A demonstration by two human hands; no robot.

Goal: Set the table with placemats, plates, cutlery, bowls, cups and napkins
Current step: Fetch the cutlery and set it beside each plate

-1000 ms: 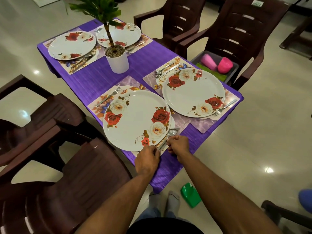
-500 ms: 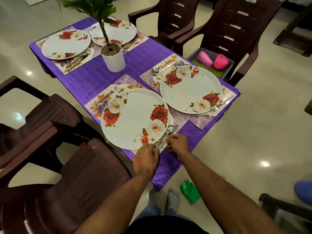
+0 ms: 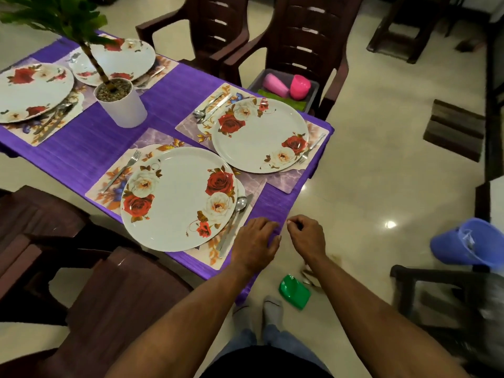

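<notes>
The spoon (image 3: 236, 214) and knife (image 3: 235, 227) lie side by side on the near placemat (image 3: 218, 257), tucked just right of the near plate (image 3: 174, 199), close to the table's near right corner. Their long axes run parallel, handles toward the near edge of the table (image 3: 90, 156) and the spoon's bowl and knife's tip pointing away toward the far side, slanted a little to the right; that seems meant to put the handles where a seated diner would reach them. A fork (image 3: 121, 171) rests on the same mat at the plate's left, tines pointing away too. The left hand (image 3: 255, 242) rests flat on the purple cloth just beside the cutlery handles, fingers spread and relaxed, gripping nothing. The right hand (image 3: 306, 234) hangs past the table's right edge, over the floor, fingers loosely curled with thumb and forefinger nearly meeting; I can't see anything held in them. The far right plate (image 3: 260, 135) has its cutlery laid out as well, and two more plates sit toward the far left corner behind the potted plant (image 3: 120, 103). Pink cups (image 3: 300, 87) wait in a grey bin (image 3: 312, 98) on the chair beyond the right edge, so cups, bowls and napkins look to be the steps not yet done.
</notes>
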